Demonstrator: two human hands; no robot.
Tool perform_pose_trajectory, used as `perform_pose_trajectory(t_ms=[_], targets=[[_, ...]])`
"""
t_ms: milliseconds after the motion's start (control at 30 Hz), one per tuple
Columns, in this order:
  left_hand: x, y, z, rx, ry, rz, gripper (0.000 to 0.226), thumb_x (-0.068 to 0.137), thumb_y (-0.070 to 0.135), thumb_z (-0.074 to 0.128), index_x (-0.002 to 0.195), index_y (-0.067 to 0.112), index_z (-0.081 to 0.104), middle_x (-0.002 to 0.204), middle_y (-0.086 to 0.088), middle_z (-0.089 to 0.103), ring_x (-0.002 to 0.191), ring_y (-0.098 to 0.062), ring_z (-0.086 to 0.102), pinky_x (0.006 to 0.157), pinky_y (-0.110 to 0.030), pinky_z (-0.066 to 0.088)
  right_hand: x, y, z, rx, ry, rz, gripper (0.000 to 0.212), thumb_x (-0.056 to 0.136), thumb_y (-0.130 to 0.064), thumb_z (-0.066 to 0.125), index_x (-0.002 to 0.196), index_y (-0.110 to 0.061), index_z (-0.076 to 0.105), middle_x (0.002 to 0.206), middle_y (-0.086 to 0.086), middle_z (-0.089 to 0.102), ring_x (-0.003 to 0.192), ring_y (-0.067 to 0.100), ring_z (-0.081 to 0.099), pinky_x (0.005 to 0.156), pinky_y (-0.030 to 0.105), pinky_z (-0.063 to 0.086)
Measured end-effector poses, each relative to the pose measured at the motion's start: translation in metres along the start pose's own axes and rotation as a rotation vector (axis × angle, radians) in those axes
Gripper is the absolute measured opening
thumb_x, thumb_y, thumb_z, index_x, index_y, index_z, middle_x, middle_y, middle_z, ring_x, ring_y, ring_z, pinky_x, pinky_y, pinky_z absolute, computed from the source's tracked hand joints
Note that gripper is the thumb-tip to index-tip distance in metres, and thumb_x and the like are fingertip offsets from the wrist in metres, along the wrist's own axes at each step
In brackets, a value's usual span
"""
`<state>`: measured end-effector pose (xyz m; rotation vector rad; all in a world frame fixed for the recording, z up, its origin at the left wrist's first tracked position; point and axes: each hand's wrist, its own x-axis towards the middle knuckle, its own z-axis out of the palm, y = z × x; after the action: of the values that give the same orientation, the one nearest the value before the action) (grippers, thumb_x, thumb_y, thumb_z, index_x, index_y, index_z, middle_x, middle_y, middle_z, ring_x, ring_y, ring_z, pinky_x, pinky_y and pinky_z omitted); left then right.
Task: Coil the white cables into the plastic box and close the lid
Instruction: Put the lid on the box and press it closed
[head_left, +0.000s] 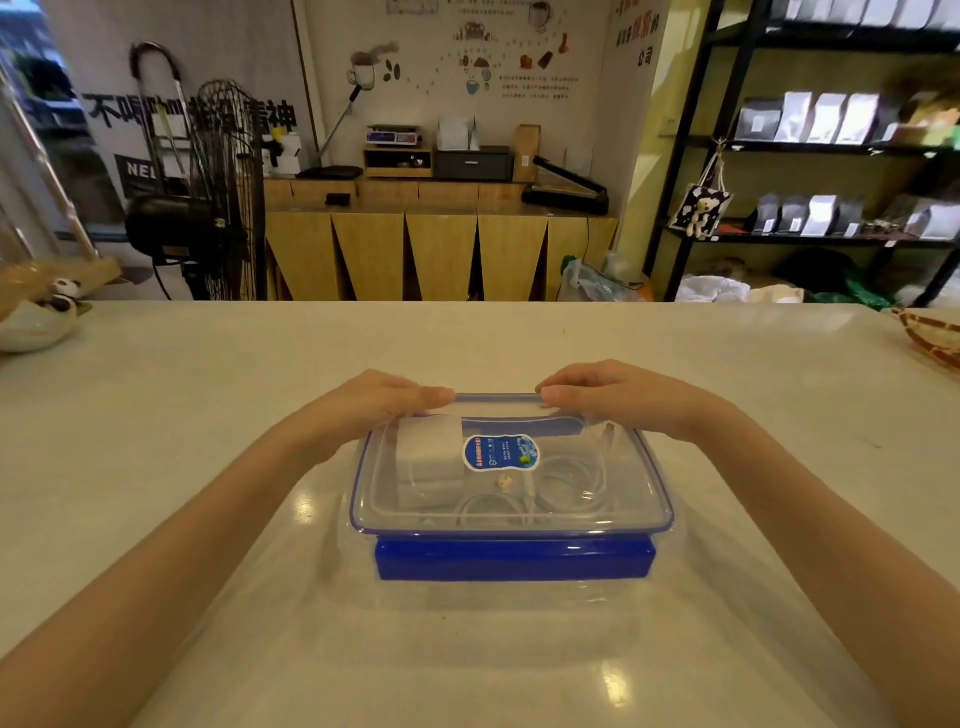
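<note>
A clear plastic box stands on the pale table in front of me, with its blue-rimmed clear lid lying on top. Through the lid I see coiled white cables and a white charger block. A blue clasp hangs down over the near side. My left hand rests on the lid's far left edge, fingers curled over the rim. My right hand rests on the far right edge in the same way. Both press on the far blue clasp.
A ceramic dish with a panda figure sits at the table's far left. A woven basket pokes in at the far right edge. Behind the table are a fan, a wooden counter and shelves with bags.
</note>
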<state>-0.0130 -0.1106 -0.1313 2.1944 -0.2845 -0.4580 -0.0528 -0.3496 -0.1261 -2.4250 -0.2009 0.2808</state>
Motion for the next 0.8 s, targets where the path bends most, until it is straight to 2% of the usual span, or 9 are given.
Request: perform_pose_trajectory(t_ms=[100,200,267,333,500,600,700,800], targets=[[0.0005,-0.0001,-0.0019,-0.095,-0.072,-0.088,0.042,0.08,0.042,0.057,0.107,0.011,0.063,0.107,-0.012,0.066,0.095,-0.03,0.064,0.091,-0.045,0.05,0.0006,0.0,-0.0014,0.056,-0.036,0.02,0.042,0.086,-0.045,0.045,0.111,-0.015,0.061,0.111,0.002,0.063,0.103,0.02,0.057,0.09,0.033,0.047],[0.0025,-0.0027,-0.0015,-0.157,-0.057,-0.06,0.034,0.08,0.038,0.058,0.103,0.013,0.065,0.102,-0.01,0.067,0.09,-0.027,0.065,0.079,-0.039,0.054,0.0013,0.001,-0.0012,0.069,-0.019,-0.002,0.041,0.086,-0.044,0.048,0.11,-0.014,0.063,0.111,0.005,0.065,0.103,0.021,0.057,0.093,0.035,0.046],[0.0029,-0.0049,-0.0004,-0.184,-0.027,-0.005,0.021,0.08,0.035,0.059,0.094,0.02,0.066,0.097,-0.004,0.067,0.085,-0.021,0.066,0.067,-0.031,0.056,0.0027,0.0018,-0.001,0.072,-0.003,-0.008,0.039,0.085,-0.043,0.05,0.113,-0.018,0.06,0.113,0.0,0.063,0.105,0.019,0.056,0.094,0.034,0.046],[0.0044,-0.0074,0.0003,-0.213,0.015,0.057,0.011,0.079,0.031,0.062,0.089,0.026,0.065,0.093,0.002,0.066,0.083,-0.016,0.065,0.063,-0.027,0.055,0.0038,0.0017,-0.0012,0.053,0.037,-0.032,0.038,0.085,-0.041,0.053,0.118,-0.023,0.055,0.117,-0.004,0.059,0.107,0.015,0.053,0.093,0.03,0.044],[0.0047,-0.0063,0.0005,-0.244,0.077,0.098,0.023,0.078,0.027,0.065,0.101,0.026,0.061,0.092,0.008,0.063,0.086,-0.014,0.061,0.063,-0.026,0.054,0.0022,0.0004,-0.002,0.086,0.143,-0.131,0.028,0.083,-0.031,0.06,0.11,-0.024,0.061,0.106,-0.007,0.063,0.098,0.01,0.058,0.08,0.023,0.05],[0.0033,-0.0053,0.0003,-0.239,0.101,0.137,0.022,0.079,0.024,0.064,0.1,0.026,0.062,0.091,0.009,0.062,0.086,-0.013,0.06,0.063,-0.024,0.053,0.0019,-0.0021,0.0003,0.088,0.205,-0.171,0.021,0.082,-0.026,0.062,0.103,-0.023,0.064,0.098,-0.008,0.064,0.094,0.01,0.059,0.073,0.02,0.05],[0.0027,-0.0046,0.0009,-0.206,0.124,0.162,0.014,0.079,0.023,0.064,0.092,0.027,0.064,0.088,0.01,0.062,0.084,-0.012,0.061,0.062,-0.022,0.052,0.0004,-0.0037,0.0026,0.136,0.233,-0.185,0.019,0.081,-0.022,0.063,0.1,-0.023,0.064,0.095,-0.008,0.064,0.092,0.011,0.059,0.073,0.022,0.051],[0.0024,-0.0052,0.0017,-0.193,0.15,0.164,0.015,0.079,0.022,0.064,0.093,0.025,0.066,0.089,0.007,0.064,0.082,-0.012,0.061,0.062,-0.023,0.053,-0.0014,-0.0052,0.0033,0.157,0.257,-0.193,0.018,0.08,-0.02,0.064,0.098,-0.023,0.064,0.094,-0.006,0.065,0.091,0.013,0.059,0.072,0.023,0.051]])
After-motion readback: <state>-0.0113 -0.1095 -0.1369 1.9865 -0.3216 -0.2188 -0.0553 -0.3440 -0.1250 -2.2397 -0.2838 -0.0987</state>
